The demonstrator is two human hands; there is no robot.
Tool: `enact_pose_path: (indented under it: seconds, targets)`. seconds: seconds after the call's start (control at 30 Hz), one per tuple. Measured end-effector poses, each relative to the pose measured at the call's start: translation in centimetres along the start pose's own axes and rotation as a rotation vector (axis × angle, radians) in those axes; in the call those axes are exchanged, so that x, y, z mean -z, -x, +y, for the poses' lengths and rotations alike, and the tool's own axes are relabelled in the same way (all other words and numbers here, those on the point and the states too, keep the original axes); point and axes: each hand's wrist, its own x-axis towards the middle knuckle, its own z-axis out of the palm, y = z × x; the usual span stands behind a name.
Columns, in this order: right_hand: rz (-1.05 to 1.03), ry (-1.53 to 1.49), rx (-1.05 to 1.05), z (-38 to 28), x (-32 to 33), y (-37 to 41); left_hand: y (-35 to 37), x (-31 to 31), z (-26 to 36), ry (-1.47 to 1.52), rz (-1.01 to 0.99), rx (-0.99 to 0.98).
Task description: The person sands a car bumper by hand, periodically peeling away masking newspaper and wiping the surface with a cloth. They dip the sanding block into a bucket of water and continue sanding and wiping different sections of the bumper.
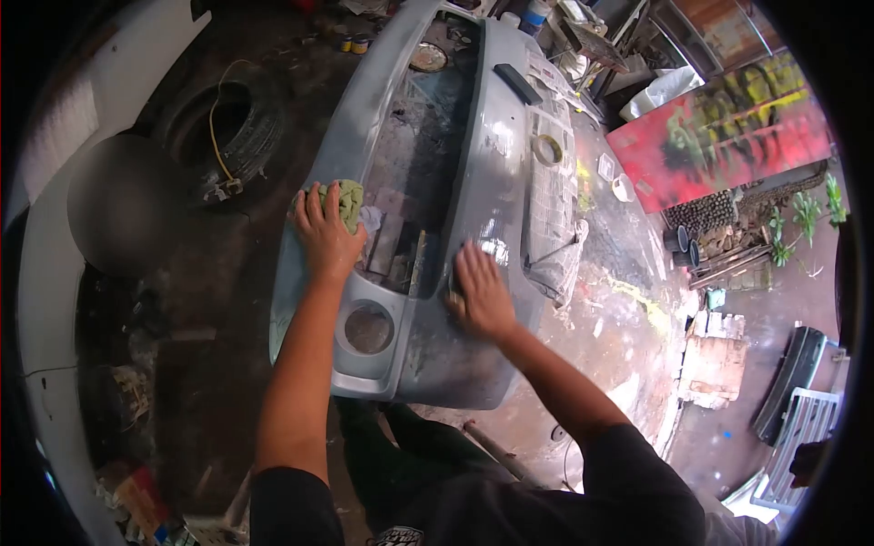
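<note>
My left hand (326, 241) is gripping a green cloth (350, 206), fingers half curled, at the edge of the grey bumper (496, 177), which is lying before me; my right hand (485, 296) is resting open on its face, fingers nearly straight (I cannot tell what, if anything, the palm is covering); light, even pressure should be suiting the curve

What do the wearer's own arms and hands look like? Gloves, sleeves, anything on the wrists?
Left hand and right hand: both human, five-fingered, ungloved. No watch or band visible on either wrist; right fingers too blurred to rule out a ring. Left sleeve and right sleeve: short, dark, plain, ending near the elbows. No cables.
</note>
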Motion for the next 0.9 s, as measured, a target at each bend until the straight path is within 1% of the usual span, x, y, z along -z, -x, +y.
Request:
enact_pose_path:
  seconds: [0.07,0.1,0.13,0.2,0.27,0.3,0.37,0.43,0.53,0.57,0.63,0.67,0.7,0.73,0.8,0.83,0.87,0.9]
  targets:
    - [-0.091,-0.003,0.067,1.3,1.0,0.2,-0.2,0.6,0.4,-0.027,-0.014,-0.013]
    - [-0.031,0.050,0.039,2.6,0.8,-1.7,0.1,0.7,0.4,-0.021,-0.019,-0.012]
    - [0.035,0.104,0.017,5.1,0.9,-5.7,0.0,0.7,0.5,-0.018,-0.017,-0.011]
    - [0.187,0.008,-0.115,9.4,1.8,-13.6,-0.3,0.4,0.4,-0.010,-0.012,-0.011]
    - [0.197,0.031,-0.193,10.6,2.2,-17.5,-0.1,0.3,0.3,0.009,-0.016,-0.009]
    - [0.194,0.044,-0.241,10.6,2.2,-17.8,0.3,0.2,0.3,0.011,-0.029,-0.003]
    - [0.194,0.057,-0.184,7.9,1.2,-13.3,0.1,-0.2,-0.2,0.013,-0.032,0.013]
    - [0.101,0.144,-0.068,4.0,0.2,-6.3,0.2,-0.1,-0.3,0.054,-0.019,-0.008]
    - [-0.084,0.065,-0.019,3.3,1.4,-3.7,-0.2,0.3,0.0,0.045,-0.022,-0.015]
    - [-0.019,0.093,-0.026,5.5,0.7,-6.0,-0.1,0.4,0.0,0.026,-0.033,-0.017]
    - [0.022,0.042,-0.182,8.8,2.6,-13.5,-0.2,0.9,0.5,0.010,-0.052,-0.016]
    - [0.124,0.043,-0.215,10.9,2.5,-17.5,-0.3,0.9,0.6,0.001,-0.058,-0.011]
    - [0.211,0.062,-0.202,13.6,2.2,-21.0,-0.3,0.7,0.4,0.007,-0.046,-0.016]
    - [0.213,0.082,-0.220,14.2,1.9,-22.3,-0.2,0.6,0.3,0.018,-0.037,-0.020]
    - [0.212,0.132,-0.265,14.2,2.1,-23.5,0.1,0.7,0.7,0.026,-0.050,-0.017]
    - [0.207,0.162,-0.209,13.2,1.3,-21.4,0.1,0.8,0.7,0.016,-0.062,-0.004]
    - [0.199,0.093,-0.219,10.5,1.8,-18.2,-0.2,0.8,0.5,0.005,-0.073,0.008]
    - [0.168,0.123,-0.172,8.7,1.1,-14.7,-0.2,0.8,0.4,0.014,-0.069,0.003]
